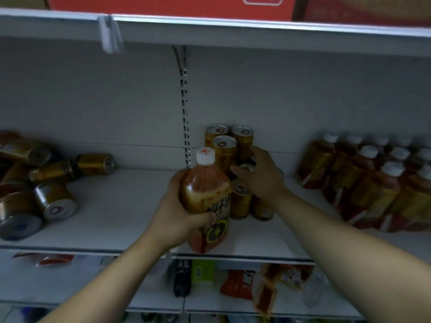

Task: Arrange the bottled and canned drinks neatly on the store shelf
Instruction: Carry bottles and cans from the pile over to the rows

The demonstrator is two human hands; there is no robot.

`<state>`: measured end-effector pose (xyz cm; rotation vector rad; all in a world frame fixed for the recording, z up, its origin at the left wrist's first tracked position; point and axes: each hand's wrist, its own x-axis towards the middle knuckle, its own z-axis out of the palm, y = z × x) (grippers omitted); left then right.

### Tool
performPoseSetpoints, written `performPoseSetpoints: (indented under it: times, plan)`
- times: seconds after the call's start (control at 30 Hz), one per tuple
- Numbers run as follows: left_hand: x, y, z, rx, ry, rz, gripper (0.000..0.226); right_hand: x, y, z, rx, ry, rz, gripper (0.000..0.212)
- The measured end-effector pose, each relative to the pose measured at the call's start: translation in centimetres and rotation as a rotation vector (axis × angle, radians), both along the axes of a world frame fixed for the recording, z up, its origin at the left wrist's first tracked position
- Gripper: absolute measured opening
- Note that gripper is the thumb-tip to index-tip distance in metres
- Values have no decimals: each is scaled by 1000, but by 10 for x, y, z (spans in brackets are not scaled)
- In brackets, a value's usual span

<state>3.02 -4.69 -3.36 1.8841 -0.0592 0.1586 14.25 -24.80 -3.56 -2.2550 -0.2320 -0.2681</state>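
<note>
We start with the shelf (121, 220), where the sorting is only part done. At its right end a row of bottles (373, 183) stands packed together, white caps up. At the left end a heap of cans (46, 183) lies tipped on its sides, not yet set upright. In the middle, against the back wall, a group of standing cans (225, 148) is taking shape.

In front of that group the left hand (177, 213) wraps around the bottle (205, 194), thumb across the label. It holds the bottle upright, low over the front edge of the shelf.

The right hand (261, 176) reaches over the standing cans, with fingers and thumb curled around the top of one can (247, 167).

We judge the step in hand to be tidying the can group while the bottle waits. Next, we think, that can needs seating square among its neighbours. Then the bottle should go right to join its row without knocking the cans.
</note>
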Motion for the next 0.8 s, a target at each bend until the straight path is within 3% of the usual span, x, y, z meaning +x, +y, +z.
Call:
performPoseSetpoints:
  times: [0.13, 0.5, 0.8]
  plan:
    - [6, -50, 9, -32, -31, -99, 95, -35, -67, -11, -146, -91, -111, 45]
    - [-17, -273, 18, -39, -46, -352, 95, -138, -327, -77, -437, 247, -324, 56]
    - [-28, -456, 24, -63, -68, -393, 90, -158, -500, -92, -669, 279, -372, 53]
